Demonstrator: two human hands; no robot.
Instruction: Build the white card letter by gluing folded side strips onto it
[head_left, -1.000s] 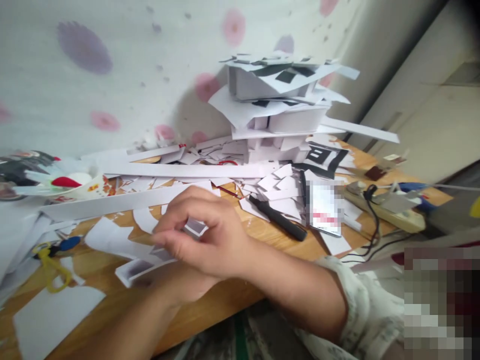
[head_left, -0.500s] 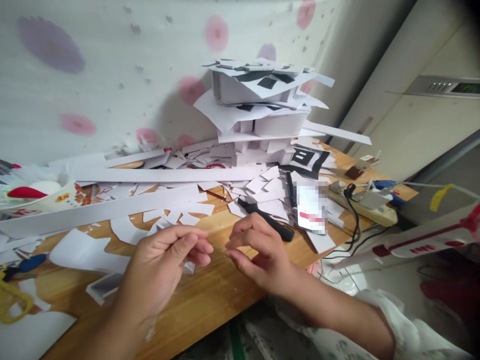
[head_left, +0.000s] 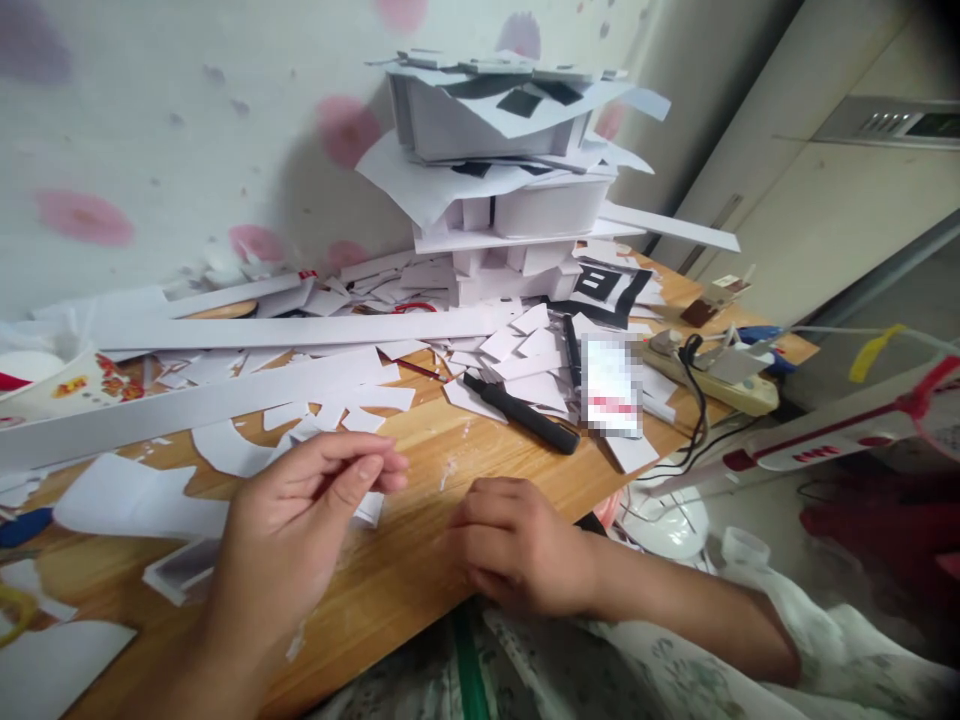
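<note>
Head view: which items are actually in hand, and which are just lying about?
In hand:
- left hand pinching a small white paper piece
- right hand, curled at the table edge

Lying about:
- black pen
- stacked paper model
- long white strips
- power strip

A small white paper scrap [head_left: 370,508] sits pinched between the thumb and fingertips of the left hand [head_left: 300,520], mostly hidden, only a pale corner showing just below the fingers, low over the wooden table [head_left: 420,560]. The right hand [head_left: 517,545] is curled loosely with knuckles up, resting at the table's near edge, a little apart from the scrap.
</note>
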